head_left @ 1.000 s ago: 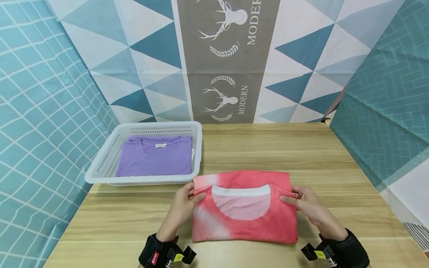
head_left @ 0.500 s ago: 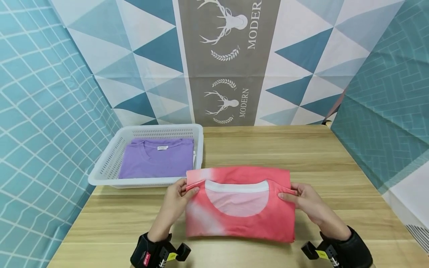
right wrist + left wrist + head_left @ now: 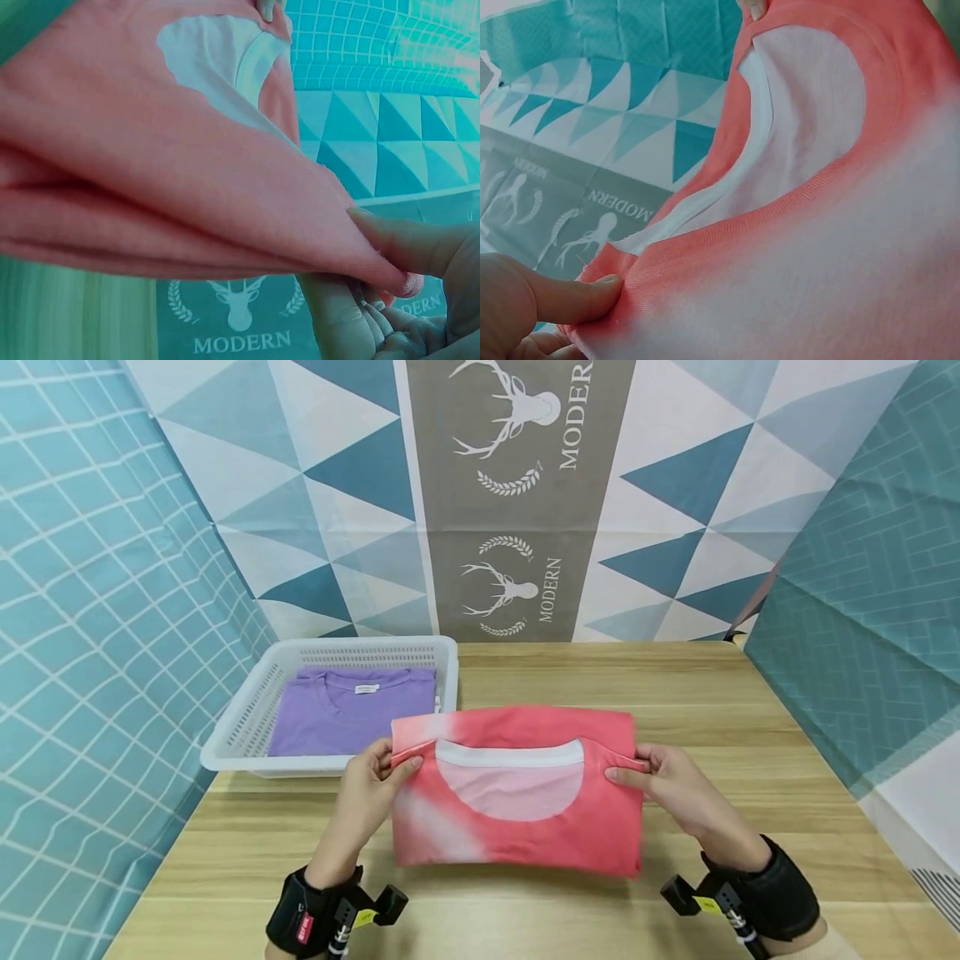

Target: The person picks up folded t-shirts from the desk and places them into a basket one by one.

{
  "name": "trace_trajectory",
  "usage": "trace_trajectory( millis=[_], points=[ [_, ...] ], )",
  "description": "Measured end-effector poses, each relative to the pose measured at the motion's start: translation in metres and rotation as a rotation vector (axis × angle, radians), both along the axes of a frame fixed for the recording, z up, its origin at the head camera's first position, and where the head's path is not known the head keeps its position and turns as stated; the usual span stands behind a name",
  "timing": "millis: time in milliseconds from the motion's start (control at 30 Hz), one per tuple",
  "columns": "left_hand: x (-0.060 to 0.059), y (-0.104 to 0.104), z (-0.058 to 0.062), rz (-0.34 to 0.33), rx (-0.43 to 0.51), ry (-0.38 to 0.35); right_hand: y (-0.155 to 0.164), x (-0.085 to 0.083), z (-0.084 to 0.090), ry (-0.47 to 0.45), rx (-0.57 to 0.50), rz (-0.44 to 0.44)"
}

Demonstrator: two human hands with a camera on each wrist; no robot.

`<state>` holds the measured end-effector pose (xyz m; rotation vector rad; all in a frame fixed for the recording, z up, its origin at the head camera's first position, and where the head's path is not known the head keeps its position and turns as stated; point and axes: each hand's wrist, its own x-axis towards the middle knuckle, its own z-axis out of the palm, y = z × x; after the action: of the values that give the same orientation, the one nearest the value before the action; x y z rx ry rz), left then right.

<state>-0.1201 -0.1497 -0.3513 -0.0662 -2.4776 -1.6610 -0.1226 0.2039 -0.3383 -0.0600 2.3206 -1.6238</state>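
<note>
A folded coral-red T-shirt (image 3: 525, 835) with a pale faded patch and a white-lined round neck is stretched between both hands in the head view. My left hand (image 3: 371, 789) pinches its left shoulder between thumb and fingers, just in front of the basket. At the opposite shoulder my right hand (image 3: 675, 785) pinches the cloth the same way. Close up in the left wrist view, the left thumb (image 3: 585, 298) presses on the fabric beside the neckline. In the right wrist view, folded layers of the shirt (image 3: 180, 180) hang from the right thumb and fingers.
A white perforated basket (image 3: 232, 739) stands at the table's back left, with a folded purple T-shirt (image 3: 348, 718) in it. The wooden table (image 3: 675, 693) runs back to a patterned cloth wall (image 3: 510, 527). Tiled-pattern sheets (image 3: 97, 635) hang on both sides.
Both hands have moved leftward and away from the body, carrying the red T-shirt nearer the basket. Its front edge now appears raised off the table.
</note>
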Motion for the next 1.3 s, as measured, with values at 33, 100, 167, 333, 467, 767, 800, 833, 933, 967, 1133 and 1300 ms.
trace_trajectory(
  millis=[33, 100, 167, 333, 467, 767, 800, 833, 933, 967, 1133, 1300],
  points=[
    [0.0, -0.002, 0.002, 0.007, 0.002, 0.001, -0.003, -0.001, 0.001, -0.002, 0.0, -0.003],
    [-0.001, -0.006, 0.006, 0.018, 0.008, 0.007, -0.007, -0.004, 0.004, -0.008, 0.002, -0.008],
    [-0.001, -0.01, 0.01, 0.03, 0.013, 0.01, -0.012, -0.006, 0.006, -0.012, 0.004, -0.016],
    [-0.004, -0.02, 0.018, 0.078, 0.001, -0.006, -0.022, -0.012, 0.014, -0.016, 0.021, -0.02],
    [-0.006, -0.028, 0.023, 0.113, -0.007, -0.003, -0.031, -0.017, 0.019, 0.015, -0.02, -0.01],
    [-0.009, -0.049, 0.033, 0.179, 0.037, -0.003, -0.053, -0.027, 0.025, 0.08, -0.107, -0.001],
    [-0.009, -0.051, 0.034, 0.186, 0.035, -0.006, -0.055, -0.028, 0.026, 0.081, -0.11, -0.002],
    [-0.009, -0.053, 0.036, 0.195, 0.031, -0.006, -0.058, -0.03, 0.027, 0.086, -0.119, 0.0],
    [-0.01, -0.059, 0.041, 0.226, 0.019, -0.016, -0.067, -0.033, 0.03, 0.1, -0.15, 0.012],
    [-0.011, -0.061, 0.042, 0.237, 0.015, -0.017, -0.07, -0.035, 0.03, 0.105, -0.16, 0.017],
    [-0.016, -0.071, 0.05, 0.28, -0.017, 0.009, -0.085, -0.041, 0.037, 0.106, -0.176, 0.006],
    [-0.02, -0.083, 0.056, 0.327, -0.029, 0.043, -0.102, -0.05, 0.043, 0.119, -0.199, 0.004]
  ],
)
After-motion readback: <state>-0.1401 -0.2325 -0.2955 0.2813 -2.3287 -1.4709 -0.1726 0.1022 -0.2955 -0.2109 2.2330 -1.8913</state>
